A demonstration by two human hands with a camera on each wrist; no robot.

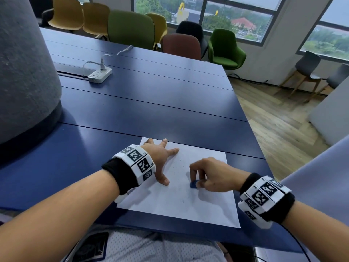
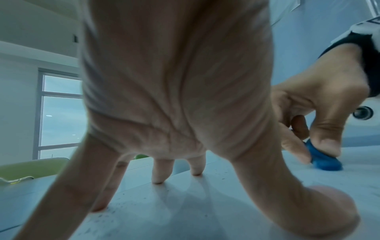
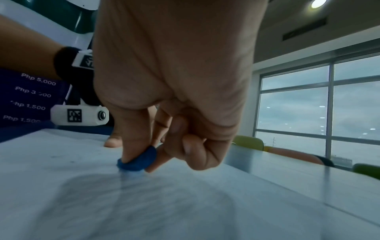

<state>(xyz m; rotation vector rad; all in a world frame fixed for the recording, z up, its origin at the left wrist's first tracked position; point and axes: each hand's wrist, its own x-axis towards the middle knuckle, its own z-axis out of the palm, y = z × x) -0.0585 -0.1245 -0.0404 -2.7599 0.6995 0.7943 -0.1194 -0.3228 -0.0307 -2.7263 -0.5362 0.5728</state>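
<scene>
A white sheet of paper [image 1: 198,201] lies on the blue table near its front edge, dotted with small dark crumbs. My left hand [image 1: 160,157] presses on the sheet's left part with straight, spread fingers [image 2: 158,172]. My right hand [image 1: 209,174] pinches a small blue eraser [image 1: 193,184] between thumb and fingers and holds it down on the paper. The eraser [image 3: 137,160] touches the sheet, seen close in the right wrist view. In the left wrist view the eraser [image 2: 322,159] sits to the right of my left thumb.
A white power strip [image 1: 100,73] with a plugged cable lies far back on the blue table [image 1: 151,103]. A big grey round object [image 1: 24,72] stands at the left. Several chairs [image 1: 132,31] line the far edge. The table's right edge drops to a wooden floor [image 1: 273,120].
</scene>
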